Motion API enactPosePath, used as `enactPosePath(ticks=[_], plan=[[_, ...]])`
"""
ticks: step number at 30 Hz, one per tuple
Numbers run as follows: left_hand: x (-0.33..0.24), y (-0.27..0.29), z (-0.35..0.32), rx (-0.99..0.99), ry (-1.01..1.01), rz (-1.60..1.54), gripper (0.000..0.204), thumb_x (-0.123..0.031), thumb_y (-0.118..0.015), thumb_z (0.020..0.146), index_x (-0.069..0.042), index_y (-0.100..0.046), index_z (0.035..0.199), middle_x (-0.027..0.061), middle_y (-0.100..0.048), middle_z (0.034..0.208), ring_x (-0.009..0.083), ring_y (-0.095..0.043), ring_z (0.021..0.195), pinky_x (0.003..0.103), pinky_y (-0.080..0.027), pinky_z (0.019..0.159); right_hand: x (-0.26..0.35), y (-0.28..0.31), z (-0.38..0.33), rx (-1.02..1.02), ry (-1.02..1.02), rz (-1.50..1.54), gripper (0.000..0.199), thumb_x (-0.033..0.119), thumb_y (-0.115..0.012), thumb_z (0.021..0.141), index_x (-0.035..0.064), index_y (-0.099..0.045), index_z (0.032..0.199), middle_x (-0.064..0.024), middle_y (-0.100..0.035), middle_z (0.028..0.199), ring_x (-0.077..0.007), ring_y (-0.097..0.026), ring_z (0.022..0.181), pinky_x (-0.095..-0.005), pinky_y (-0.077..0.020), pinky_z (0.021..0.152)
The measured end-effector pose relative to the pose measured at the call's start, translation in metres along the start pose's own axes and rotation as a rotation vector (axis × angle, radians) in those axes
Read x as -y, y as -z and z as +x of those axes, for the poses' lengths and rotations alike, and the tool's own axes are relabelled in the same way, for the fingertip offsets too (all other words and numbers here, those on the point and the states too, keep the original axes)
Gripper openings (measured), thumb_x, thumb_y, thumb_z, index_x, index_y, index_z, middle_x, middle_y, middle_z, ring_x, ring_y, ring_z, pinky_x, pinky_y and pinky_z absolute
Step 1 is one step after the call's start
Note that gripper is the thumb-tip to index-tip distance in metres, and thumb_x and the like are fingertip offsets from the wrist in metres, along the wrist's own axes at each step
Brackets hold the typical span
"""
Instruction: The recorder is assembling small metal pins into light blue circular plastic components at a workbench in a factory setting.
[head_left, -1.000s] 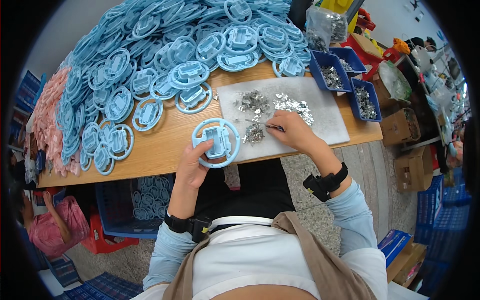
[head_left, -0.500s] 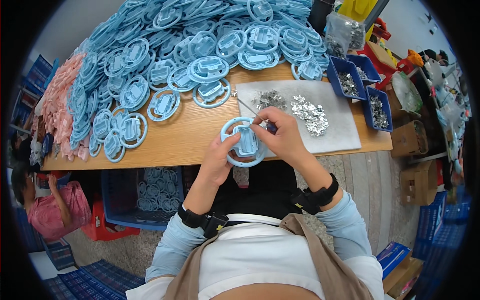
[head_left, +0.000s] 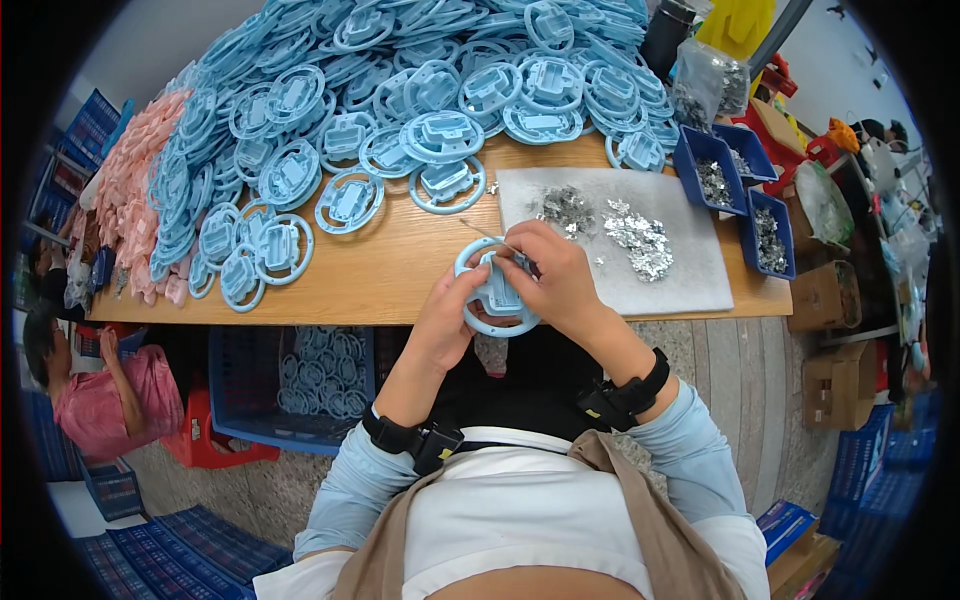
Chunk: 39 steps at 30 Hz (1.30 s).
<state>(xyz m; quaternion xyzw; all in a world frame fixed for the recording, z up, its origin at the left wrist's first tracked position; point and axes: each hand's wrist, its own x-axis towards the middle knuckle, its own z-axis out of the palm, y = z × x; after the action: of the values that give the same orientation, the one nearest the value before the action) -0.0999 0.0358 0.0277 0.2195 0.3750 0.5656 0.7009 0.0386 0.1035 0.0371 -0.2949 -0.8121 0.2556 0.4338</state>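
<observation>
The ring (head_left: 499,294) is resting over the near edge of the table (head_left: 400,285). At 8 o'clock, the left hand (head_left: 443,318) is pinching its rim, apparently steadying it; at 3, the right hand (head_left: 560,278) is clasping a tool (head_left: 480,231), fingertips bunching (whether pinching anything else, I cannot tell). Toward 2, the pad (head_left: 690,285) and 3 bins (head_left: 688,177) are sitting, presumably for reach.

The right hand (head_left: 550,272) has moved — from white mat (head_left: 695,215) to blue ring (head_left: 500,297).

I watch remotely through one head-worn fisheye camera. It looks down from near above the left hand (head_left: 440,318) and right hand (head_left: 556,278), across the wooden table (head_left: 345,285).
</observation>
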Motion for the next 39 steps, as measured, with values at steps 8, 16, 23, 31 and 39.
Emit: enactPosePath(ticks=[8,16,23,31,39], plan=[[0.005,0.013,0.004,-0.056,-0.009,-0.021,0.034,-0.02,-0.044,0.091,-0.004,-0.046,0.12,0.0052,-0.055,0.105,0.0139,-0.058,0.093,0.03,-0.053,0.074,-0.003,-0.009,-0.01,-0.027,0.105,-0.106,0.018,0.007,-0.064,0.073,0.0091,-0.063,0.091,-0.0059,-0.056,0.09,-0.022,-0.06,0.06,-0.0305,-0.0473,0.049],[0.002,0.013,0.006,-0.096,-0.047,0.004,0.035,-0.024,-0.042,0.092,-0.004,-0.047,0.12,0.0065,-0.057,0.106,0.0146,-0.059,0.093,0.031,-0.053,0.075,-0.003,0.003,-0.008,0.013,-0.06,-0.039,0.027,0.013,-0.059,0.08,0.0108,-0.062,0.107,-0.009,-0.056,0.087,-0.0284,-0.059,0.062,-0.0367,-0.0479,0.054],[0.004,0.022,0.01,-0.223,-0.095,-0.027,0.027,-0.024,-0.046,0.092,-0.006,-0.05,0.112,0.0052,-0.058,0.1,0.0146,-0.06,0.09,0.032,-0.053,0.073,0.016,-0.007,-0.031,0.213,-0.113,-0.265,0.039,0.012,-0.053,0.083,0.0136,-0.051,0.122,-0.0099,-0.057,0.075,-0.0291,-0.059,0.059,-0.0377,-0.0462,0.05],[0.005,0.026,0.012,-0.262,-0.082,-0.044,0.025,-0.021,-0.044,0.092,-0.005,-0.05,0.111,0.0069,-0.058,0.101,0.0164,-0.06,0.09,0.034,-0.053,0.072,0.017,-0.014,-0.035,0.24,-0.073,-0.405,0.047,0.005,-0.056,0.074,0.015,-0.053,0.119,-0.0085,-0.057,0.077,-0.027,-0.059,0.057,-0.0359,-0.0473,0.049],[0.004,0.027,0.011,-0.251,-0.07,-0.064,0.025,-0.021,-0.045,0.092,-0.004,-0.05,0.109,0.0069,-0.059,0.098,0.0158,-0.06,0.088,0.032,-0.054,0.072,0.017,-0.015,-0.031,0.221,-0.024,-0.438,0.048,0.003,-0.058,0.071,0.0128,-0.054,0.117,-0.0075,-0.056,0.076,-0.025,-0.059,0.058,-0.0344,-0.0474,0.048]])
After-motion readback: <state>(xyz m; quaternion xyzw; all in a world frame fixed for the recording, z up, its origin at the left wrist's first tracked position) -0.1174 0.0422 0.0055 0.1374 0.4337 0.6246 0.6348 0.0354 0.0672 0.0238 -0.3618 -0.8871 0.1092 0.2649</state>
